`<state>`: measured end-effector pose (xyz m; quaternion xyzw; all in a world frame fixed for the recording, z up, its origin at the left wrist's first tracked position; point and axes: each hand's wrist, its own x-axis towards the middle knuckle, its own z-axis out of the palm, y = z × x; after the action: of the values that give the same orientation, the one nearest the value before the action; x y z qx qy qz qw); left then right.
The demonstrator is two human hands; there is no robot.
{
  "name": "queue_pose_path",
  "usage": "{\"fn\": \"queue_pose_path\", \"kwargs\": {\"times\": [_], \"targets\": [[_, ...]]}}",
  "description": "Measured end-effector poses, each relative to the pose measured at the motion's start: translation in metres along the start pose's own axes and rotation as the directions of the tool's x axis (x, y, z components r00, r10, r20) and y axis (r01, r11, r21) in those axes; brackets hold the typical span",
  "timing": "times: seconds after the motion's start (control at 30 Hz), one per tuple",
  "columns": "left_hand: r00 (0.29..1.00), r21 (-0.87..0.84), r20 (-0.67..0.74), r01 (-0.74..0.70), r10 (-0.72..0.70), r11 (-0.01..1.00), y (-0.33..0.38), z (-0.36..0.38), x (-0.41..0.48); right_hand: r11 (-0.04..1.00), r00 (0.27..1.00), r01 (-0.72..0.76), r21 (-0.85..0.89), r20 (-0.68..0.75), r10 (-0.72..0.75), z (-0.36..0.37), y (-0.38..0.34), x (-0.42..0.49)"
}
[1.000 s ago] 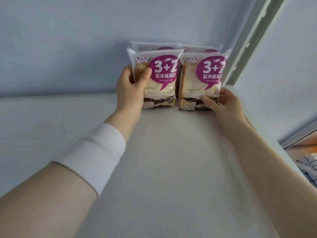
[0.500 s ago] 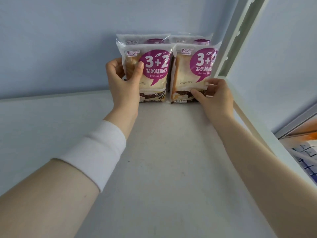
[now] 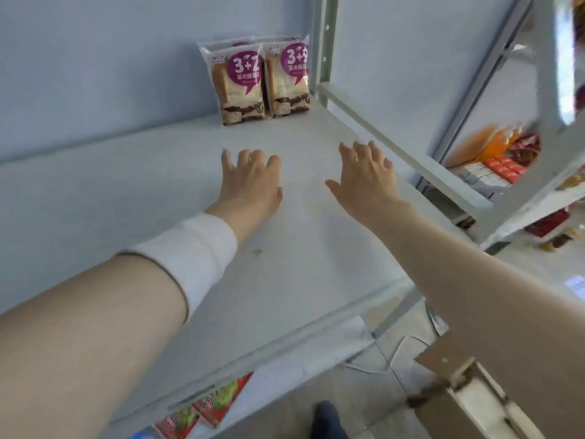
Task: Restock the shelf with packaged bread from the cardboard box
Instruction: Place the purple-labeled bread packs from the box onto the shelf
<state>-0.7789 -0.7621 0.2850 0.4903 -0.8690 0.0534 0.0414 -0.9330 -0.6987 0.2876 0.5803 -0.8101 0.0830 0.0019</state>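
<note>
The left hand (image 3: 250, 182), with a white wristband (image 3: 196, 248) at its wrist, hangs over the middle of the shelf (image 3: 95, 201), fingers spread and holding nothing. Half a second ago it gripped the left bread pack (image 3: 240, 83) by its side. That pack now stands upright on its own in the back right corner of the shelf, well apart from the hand. Touching it on the right is the right bread pack (image 3: 289, 79), also upright and close against the corner post (image 3: 326, 42) — the tops of further packs show just behind both. The right hand (image 3: 364, 182), which had pinched that pack low down, is likewise open and empty, fingers straight, drawn back toward the shelf's front edge. Both packs have been let go and have stayed standing — this pair counts as placed. The packs fill only the back right corner, so I judge the restock to be at an early stage. The cardboard box (image 3: 468, 397) sits below the front right corner with a flap open; its contents are hidden. The likely next step is a reach down to it for more bread.
</note>
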Motion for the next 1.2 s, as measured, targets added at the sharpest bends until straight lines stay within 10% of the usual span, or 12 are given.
{"fn": "queue_pose_path", "kwargs": {"times": [0.43,0.77,0.97,1.2], "targets": [[0.855,0.012,0.011,-0.519,0.519,0.855,0.266,-0.031,-0.172,0.965,0.959,-0.258,-0.048,0.109,0.262,-0.037,0.199,-0.293],[0.581,-0.181,0.456,-0.682,0.675,0.709,0.502,0.108,-0.25,0.599,0.493,-0.792,-0.116,0.458,0.74,0.077,0.394,-0.497],[0.454,-0.313,0.623,-0.603,0.638,0.734,0.601,0.215,-0.23,0.443,0.331,-0.895,-0.04,0.607,0.723,0.168,0.452,-0.503],[0.363,-0.491,0.806,-0.033,0.468,0.871,0.716,0.386,-0.198,0.041,0.115,-0.992,0.116,0.757,0.643,0.327,0.509,-0.465]]}}
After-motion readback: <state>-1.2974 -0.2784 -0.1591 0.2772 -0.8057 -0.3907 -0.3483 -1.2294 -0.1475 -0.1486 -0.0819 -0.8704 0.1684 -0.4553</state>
